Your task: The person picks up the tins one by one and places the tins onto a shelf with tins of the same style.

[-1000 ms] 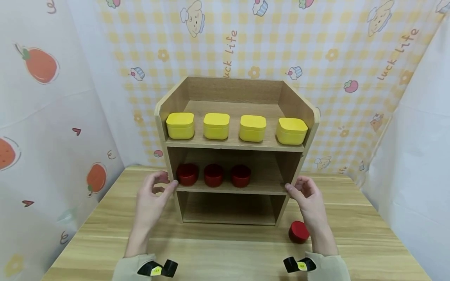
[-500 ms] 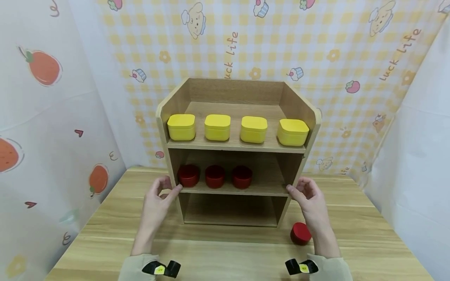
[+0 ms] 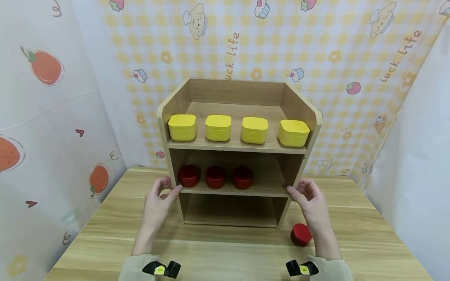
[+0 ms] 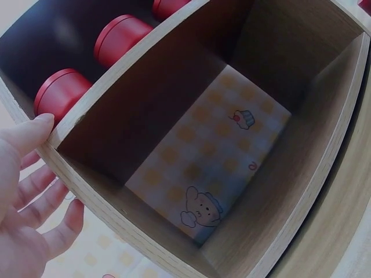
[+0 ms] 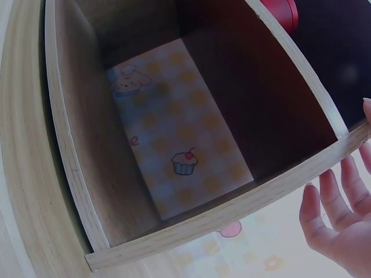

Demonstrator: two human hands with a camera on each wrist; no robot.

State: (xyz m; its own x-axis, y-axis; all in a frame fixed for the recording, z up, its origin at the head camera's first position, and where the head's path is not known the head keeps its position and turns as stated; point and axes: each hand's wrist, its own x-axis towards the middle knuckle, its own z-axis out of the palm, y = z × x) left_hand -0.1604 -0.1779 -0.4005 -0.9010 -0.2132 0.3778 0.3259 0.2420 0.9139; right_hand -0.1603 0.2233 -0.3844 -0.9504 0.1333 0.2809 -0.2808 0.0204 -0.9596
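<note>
A wooden shelf unit (image 3: 232,193) stands on the table with three levels. My left hand (image 3: 158,207) holds its left side panel, thumb on the front edge by the middle board and fingers along the outside. On the right side panel, my right hand (image 3: 313,203) grips in the same way, the thumb at the middle board. Three round red containers (image 3: 215,177) sit in the left and centre of the middle level. Several yellow lidded boxes (image 3: 218,128) line the front of the top level. Beside my right wrist lies another red container (image 3: 300,234).
The wood-grain table (image 3: 232,253) reaches forward to a checked, printed cloth (image 3: 225,47) behind the unit. White cloth walls (image 3: 408,156) close in both sides. Through the open back of the bottom level the checked cloth shows (image 5: 179,127).
My left hand has shifted slightly right, bringing its thumb further onto the shelf unit's front edge. The right hand keeps its place. The whole head view has drifted a little.
</note>
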